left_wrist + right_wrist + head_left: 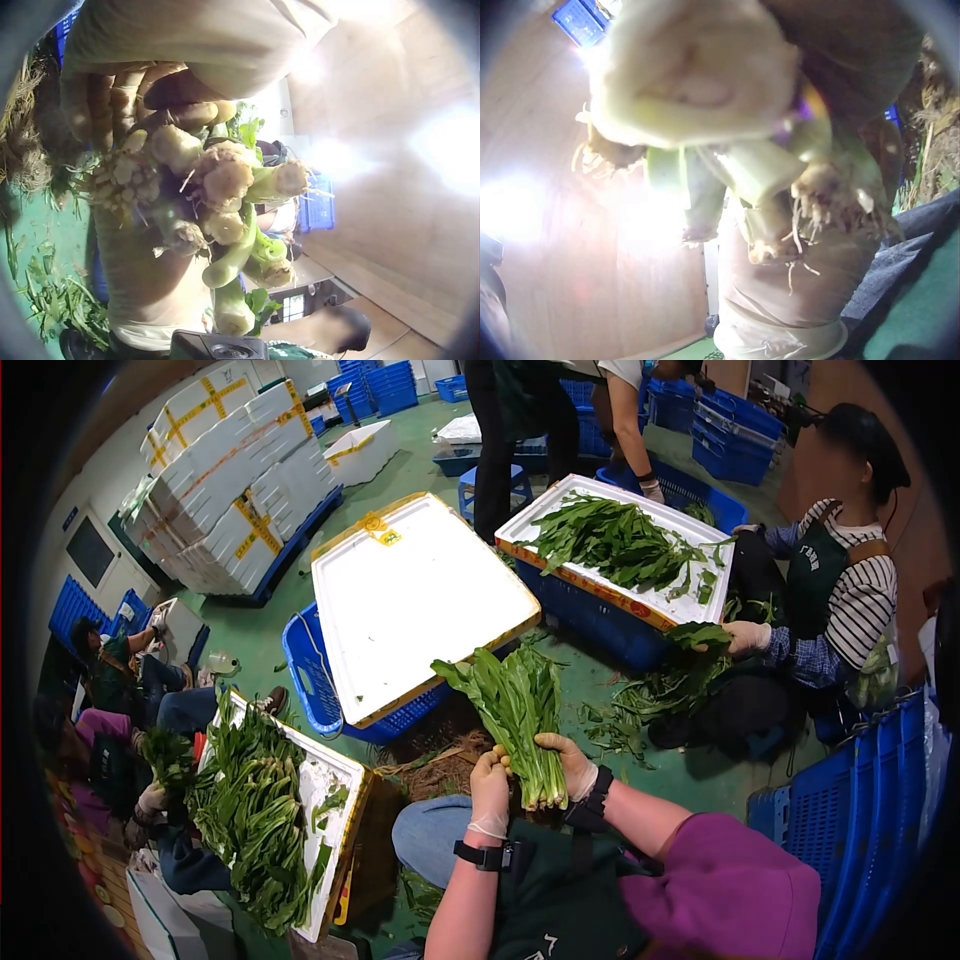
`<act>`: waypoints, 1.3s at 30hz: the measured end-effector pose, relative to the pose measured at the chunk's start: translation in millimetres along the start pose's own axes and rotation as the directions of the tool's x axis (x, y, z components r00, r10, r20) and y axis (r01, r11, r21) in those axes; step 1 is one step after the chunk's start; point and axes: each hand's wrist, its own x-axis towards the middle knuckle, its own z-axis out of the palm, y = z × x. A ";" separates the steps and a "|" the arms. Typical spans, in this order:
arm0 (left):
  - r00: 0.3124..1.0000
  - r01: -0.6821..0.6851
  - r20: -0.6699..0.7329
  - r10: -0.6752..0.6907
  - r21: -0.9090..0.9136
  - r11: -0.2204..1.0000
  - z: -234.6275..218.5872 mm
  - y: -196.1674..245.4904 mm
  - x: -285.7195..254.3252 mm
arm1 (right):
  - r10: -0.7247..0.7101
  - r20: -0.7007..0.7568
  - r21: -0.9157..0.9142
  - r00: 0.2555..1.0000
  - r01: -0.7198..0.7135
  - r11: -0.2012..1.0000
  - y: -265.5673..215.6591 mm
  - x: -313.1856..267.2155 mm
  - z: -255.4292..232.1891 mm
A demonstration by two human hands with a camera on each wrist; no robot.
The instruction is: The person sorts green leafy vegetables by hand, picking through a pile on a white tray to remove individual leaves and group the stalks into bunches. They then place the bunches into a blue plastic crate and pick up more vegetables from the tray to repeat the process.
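In the head view a bunch of leafy greens [515,705] is held in front of the body, its leaves pointing up and away, pale cut stems toward the person. The gloved left hand [490,790] grips it from the left side, and the gloved right hand [572,765] grips it from the right near the stems. Cut stem ends [225,180] with short roots fill the middle of the left wrist view, the left hand's curled fingers behind them. Close to the camera in the right wrist view are more stem ends [757,169], partly hiding the hands.
A white foam lid [425,600] with a few specks lies on a blue basket [310,670]. Greens [250,800] are heaped on a white tray at left; another white tray [560,495] at right holds greens. Other people sit or stand around. Blue crates [860,800] stand at right.
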 end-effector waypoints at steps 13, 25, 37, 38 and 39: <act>0.998 0.004 0.065 -0.010 0.087 0.996 4.1 5.7 -2.4 | 0.011 0.027 -0.144 1.000 -0.007 0.990 -16.0 -16.2 31.3; 0.962 -0.240 0.145 0.231 0.048 0.970 4.0 189.5 -16.4 | -0.139 0.212 -0.295 0.967 0.198 0.935 -80.7 -129.7 209.2; 0.847 -0.215 0.490 0.207 -0.041 0.976 111.7 315.5 -47.3 | -0.447 0.482 -0.524 0.754 0.657 0.542 -177.7 -187.7 346.8; 0.831 -0.175 0.522 0.191 -0.081 0.981 120.7 318.1 -40.9 | -0.349 0.518 -0.573 0.781 0.620 0.536 -187.2 -187.8 357.2; 0.836 -0.177 0.513 0.196 -0.086 0.980 133.6 325.7 -30.6 | -0.246 0.541 -0.622 0.804 0.580 0.527 -203.5 -186.8 372.2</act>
